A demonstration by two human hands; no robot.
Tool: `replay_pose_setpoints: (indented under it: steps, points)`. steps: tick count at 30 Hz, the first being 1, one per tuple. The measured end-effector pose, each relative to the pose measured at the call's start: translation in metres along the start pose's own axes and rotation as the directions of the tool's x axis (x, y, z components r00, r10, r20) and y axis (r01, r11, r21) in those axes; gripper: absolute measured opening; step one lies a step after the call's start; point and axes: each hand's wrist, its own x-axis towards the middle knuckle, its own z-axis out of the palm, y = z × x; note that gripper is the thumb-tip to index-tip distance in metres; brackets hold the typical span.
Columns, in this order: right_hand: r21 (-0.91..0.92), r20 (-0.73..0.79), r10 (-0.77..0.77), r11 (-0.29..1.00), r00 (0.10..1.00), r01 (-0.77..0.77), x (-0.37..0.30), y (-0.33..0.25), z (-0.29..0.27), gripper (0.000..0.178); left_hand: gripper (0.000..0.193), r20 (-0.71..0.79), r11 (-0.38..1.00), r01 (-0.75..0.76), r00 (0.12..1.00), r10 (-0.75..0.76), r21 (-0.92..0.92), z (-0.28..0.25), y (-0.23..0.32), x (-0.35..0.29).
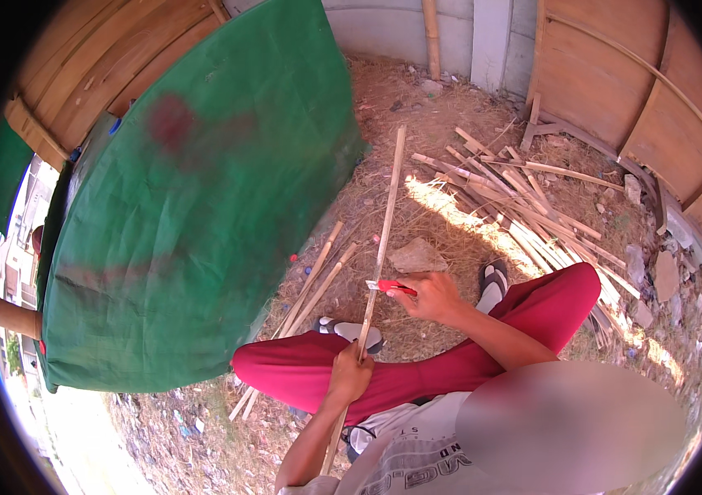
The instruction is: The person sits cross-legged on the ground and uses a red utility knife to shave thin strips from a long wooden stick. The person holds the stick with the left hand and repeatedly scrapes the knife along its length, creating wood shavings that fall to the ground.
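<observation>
My left hand (pixel 351 375) is closed around the lower part of a long, thin bamboo strip (pixel 392 194), which slants up and away from me between my knees. In my right hand (pixel 437 297) is a red utility knife (pixel 396 287). Its short pale blade lies against the strip about midway along, just beyond my left hand. The lower end of the strip passes beneath my left forearm beside my shirt. I sit with my knees spread in dark red trousers, a sandalled foot on each side of the strip.
A heap of split bamboo strips (pixel 524 198) lies on the ground to the right. More strips (pixel 318 280) lie at the left, beside a hanging green tarp (pixel 202 198). A flat stone (pixel 418 256) sits between my feet. Wooden panels (pixel 606 66) stand at the far right.
</observation>
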Motion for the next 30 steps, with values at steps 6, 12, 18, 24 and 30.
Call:
replay_pose_setpoints:
  steps: [6, 12, 18, 24, 30]
  points:
    - [0.020, -0.045, -0.032, 0.999, 0.998, 0.033, 0.000, -0.001, 0.011, 0.032, 0.015, 0.028, 1.000, -0.002, 1.000, 0.003, -0.010, -0.011, -0.002, -0.004]
    - [-0.041, -0.078, 0.282, 0.957, 0.956, -0.286, 0.016, 0.036, 0.005, 0.035, 0.019, 0.123, 1.000, 0.024, 0.992, -0.025, 0.013, -0.001, -0.018, -0.007]
    - [-0.106, -0.115, 0.544, 0.825, 0.831, -0.555, 0.032, 0.101, -0.034, 0.040, 0.017, 0.219, 0.996, 0.082, 0.972, -0.088, 0.038, -0.015, -0.027, -0.055]
    - [-0.030, -0.149, 0.669, 0.733, 0.728, -0.679, 0.037, 0.132, -0.033, 0.041, 0.015, 0.255, 0.988, 0.123, 0.956, -0.142, 0.088, -0.043, -0.030, -0.099]
    - [0.079, -0.241, 0.816, 0.556, 0.525, -0.828, 0.017, 0.210, -0.016, 0.048, 0.015, 0.116, 0.988, 0.008, 0.993, -0.026, 0.153, -0.052, -0.079, -0.141]
